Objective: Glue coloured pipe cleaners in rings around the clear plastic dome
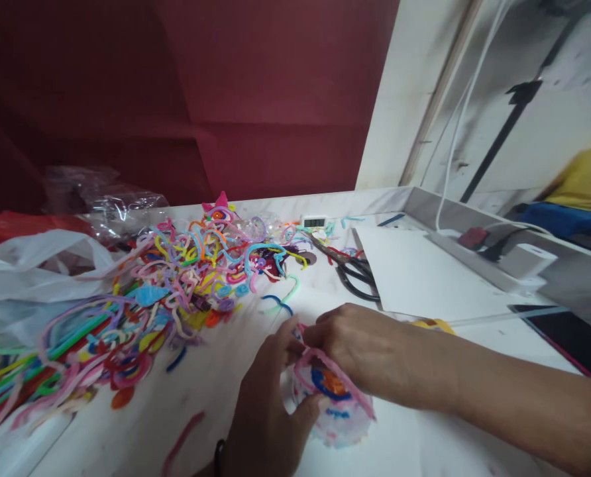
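A round, whitish craft piece (342, 429) with pink pipe-cleaner edging and a blue and orange centre is between my hands at the lower middle. My left hand (270, 404) grips its left side, the thumb lying on the front and the fingers behind the upper edge. From the right, my right hand (342, 344) reaches over the piece, its fingers closed at the pink pipe cleaner (320, 356) along the top. Those fingertips are partly hidden behind the hand. A bent dark-blue pipe cleaner (280, 303) lies just beyond my hands.
A heap of coloured pipe cleaners (176, 285) spreads over the left side beside white plastic bags (22, 271). Black-handled scissors (358, 278) lie near white paper (419, 271). A small digital display (314, 222), white charger (529, 260) and phone (568, 338) are further out.
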The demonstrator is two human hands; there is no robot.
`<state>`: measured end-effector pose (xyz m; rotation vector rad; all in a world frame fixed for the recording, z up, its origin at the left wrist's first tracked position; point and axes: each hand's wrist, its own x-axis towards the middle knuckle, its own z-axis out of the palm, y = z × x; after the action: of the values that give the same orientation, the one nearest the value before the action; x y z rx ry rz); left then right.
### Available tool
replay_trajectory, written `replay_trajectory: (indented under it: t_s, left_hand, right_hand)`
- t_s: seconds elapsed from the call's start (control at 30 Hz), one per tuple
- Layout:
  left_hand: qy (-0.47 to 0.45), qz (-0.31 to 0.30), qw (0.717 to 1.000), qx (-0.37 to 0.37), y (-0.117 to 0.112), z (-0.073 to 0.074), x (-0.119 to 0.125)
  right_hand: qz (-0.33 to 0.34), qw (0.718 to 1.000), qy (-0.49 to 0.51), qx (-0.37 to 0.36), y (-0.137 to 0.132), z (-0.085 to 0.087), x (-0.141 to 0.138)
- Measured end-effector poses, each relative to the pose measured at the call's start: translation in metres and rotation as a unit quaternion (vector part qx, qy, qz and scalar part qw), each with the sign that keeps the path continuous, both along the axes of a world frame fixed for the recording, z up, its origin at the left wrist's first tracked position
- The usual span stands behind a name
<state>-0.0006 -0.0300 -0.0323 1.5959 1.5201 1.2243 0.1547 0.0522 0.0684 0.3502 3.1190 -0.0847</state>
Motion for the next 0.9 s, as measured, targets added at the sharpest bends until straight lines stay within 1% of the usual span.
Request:
replay_trajectory:
  t_s: [0.23,0.4,0.53,0.73,0.9]
  left_hand:
    - [-0.044,-0.037,0.998,-0.025,0.013,0.004,-0.006]
    - [-0.075,-0.068,0.995,-0.007,0.014,0.003,-0.009]
    - [-0.048,-0.051,0.998,0.005,0.013,0.0,-0.009]
    - [-0.011,-0.027,0.999,0.031,0.01,0.0,-0.008]
    - [-0.025,-0.017,0.999,0.027,0.011,0.001,-0.007]
  right_hand:
    - [0.017,0.997,-0.064,0.039,0.002,0.003,-0.001]
    - [0.021,0.995,-0.086,0.05,0.003,0.005,-0.003]
    - [0.028,0.994,-0.09,0.052,0.002,0.005,-0.004]
    - [0.027,0.995,-0.08,0.045,0.0,0.006,-0.004]
    - [-0.005,0.995,-0.094,0.045,0.0,0.011,-0.004]
